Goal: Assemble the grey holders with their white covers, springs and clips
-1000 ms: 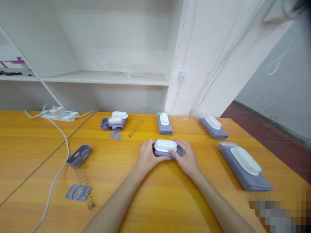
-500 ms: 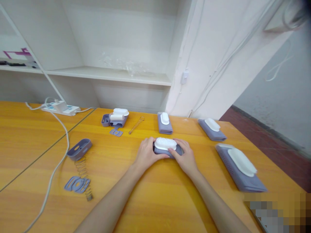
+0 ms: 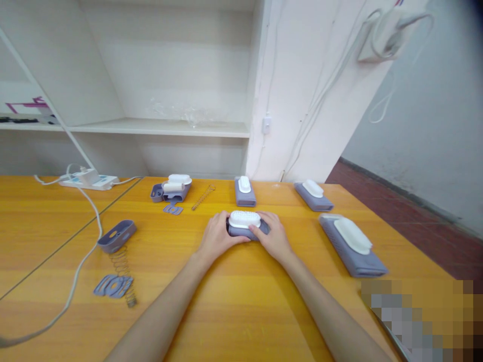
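Observation:
Both hands grip a grey-purple plastic housing [image 3: 238,232] at the middle of the table. On top of it sits a white oval piece [image 3: 244,219] with a studded or bristled upper face. My left hand [image 3: 221,234] is closed around the housing's left end, its thumb along the near side. My right hand [image 3: 273,233] wraps the right end, with the thumb against the near edge of the white piece. Just beyond the hands lies a similar grey-purple housing [image 3: 245,199] with a white oval piece on it.
To the left are a hollow grey-purple shell [image 3: 117,236], a metal spring [image 3: 130,296] and flat grey-purple plates [image 3: 113,285]. Farther back lie open housing parts [image 3: 177,192] and another spring [image 3: 203,197]. More housings [image 3: 352,246] stand right. A white cable [image 3: 81,266] runs from a power strip [image 3: 89,179].
The view has shifted slightly, so the table's things appear farther left. Both hands keep the same hold on the housing.

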A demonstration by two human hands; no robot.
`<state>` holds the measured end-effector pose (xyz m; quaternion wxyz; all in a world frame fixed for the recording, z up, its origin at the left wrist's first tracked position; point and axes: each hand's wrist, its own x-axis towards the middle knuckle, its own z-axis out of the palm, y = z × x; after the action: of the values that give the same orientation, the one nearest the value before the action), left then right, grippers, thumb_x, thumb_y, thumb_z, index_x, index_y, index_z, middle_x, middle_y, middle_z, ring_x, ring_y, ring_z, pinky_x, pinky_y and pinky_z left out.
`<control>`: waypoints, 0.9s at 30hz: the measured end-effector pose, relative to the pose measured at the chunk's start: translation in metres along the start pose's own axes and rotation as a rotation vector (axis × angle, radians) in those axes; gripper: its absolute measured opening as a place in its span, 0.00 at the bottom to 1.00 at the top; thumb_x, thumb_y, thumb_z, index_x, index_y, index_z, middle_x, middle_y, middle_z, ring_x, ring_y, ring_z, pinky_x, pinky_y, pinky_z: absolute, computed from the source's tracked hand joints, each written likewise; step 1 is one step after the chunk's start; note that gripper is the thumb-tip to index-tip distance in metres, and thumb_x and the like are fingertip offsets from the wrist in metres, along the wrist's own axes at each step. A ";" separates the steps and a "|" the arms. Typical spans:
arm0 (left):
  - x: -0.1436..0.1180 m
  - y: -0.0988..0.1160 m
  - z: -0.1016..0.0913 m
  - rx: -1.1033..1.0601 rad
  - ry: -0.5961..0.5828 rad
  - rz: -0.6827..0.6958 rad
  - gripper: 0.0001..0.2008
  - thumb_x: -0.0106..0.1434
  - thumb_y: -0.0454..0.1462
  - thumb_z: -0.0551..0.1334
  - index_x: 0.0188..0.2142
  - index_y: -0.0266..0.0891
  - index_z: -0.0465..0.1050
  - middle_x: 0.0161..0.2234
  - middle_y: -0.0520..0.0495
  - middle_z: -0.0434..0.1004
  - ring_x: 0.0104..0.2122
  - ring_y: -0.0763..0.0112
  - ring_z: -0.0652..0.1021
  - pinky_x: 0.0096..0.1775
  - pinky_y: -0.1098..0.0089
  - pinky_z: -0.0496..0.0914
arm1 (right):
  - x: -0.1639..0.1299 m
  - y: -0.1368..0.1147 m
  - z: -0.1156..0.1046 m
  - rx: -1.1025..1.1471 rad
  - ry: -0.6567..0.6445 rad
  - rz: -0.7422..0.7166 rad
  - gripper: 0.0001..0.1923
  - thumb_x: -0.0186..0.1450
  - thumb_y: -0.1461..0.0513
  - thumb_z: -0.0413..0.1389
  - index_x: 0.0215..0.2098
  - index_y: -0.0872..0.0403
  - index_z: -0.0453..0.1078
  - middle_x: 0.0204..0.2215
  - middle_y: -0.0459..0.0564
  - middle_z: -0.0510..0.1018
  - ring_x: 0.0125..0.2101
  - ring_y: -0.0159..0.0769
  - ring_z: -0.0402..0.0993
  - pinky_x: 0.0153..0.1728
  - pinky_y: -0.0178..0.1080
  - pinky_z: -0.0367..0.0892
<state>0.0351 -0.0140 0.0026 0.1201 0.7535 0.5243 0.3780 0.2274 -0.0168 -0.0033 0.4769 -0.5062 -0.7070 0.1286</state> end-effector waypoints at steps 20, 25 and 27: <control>0.000 0.001 0.014 -0.232 0.020 -0.149 0.31 0.37 0.48 0.72 0.38 0.37 0.69 0.33 0.48 0.75 0.33 0.65 0.75 0.36 0.66 0.67 | -0.001 -0.003 -0.003 -0.031 0.007 -0.019 0.16 0.57 0.55 0.58 0.42 0.52 0.70 0.42 0.53 0.74 0.44 0.43 0.67 0.48 0.47 0.63; 0.000 0.004 0.013 -0.200 0.024 -0.158 0.31 0.36 0.49 0.72 0.38 0.37 0.69 0.35 0.47 0.75 0.35 0.64 0.75 0.37 0.65 0.67 | 0.000 0.000 -0.002 -0.022 0.004 0.005 0.17 0.57 0.56 0.58 0.44 0.52 0.70 0.42 0.53 0.75 0.44 0.43 0.67 0.48 0.48 0.63; -0.002 0.006 0.013 -0.160 0.070 -0.153 0.31 0.37 0.49 0.72 0.39 0.37 0.68 0.36 0.46 0.74 0.37 0.63 0.74 0.39 0.64 0.67 | 0.000 0.001 -0.001 -0.016 0.018 0.017 0.17 0.58 0.56 0.57 0.44 0.53 0.69 0.42 0.53 0.75 0.44 0.43 0.67 0.47 0.47 0.63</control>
<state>0.0482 -0.0148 -0.0041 0.1900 0.6857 0.5524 0.4343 0.2292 -0.0164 -0.0032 0.4781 -0.5171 -0.6993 0.1227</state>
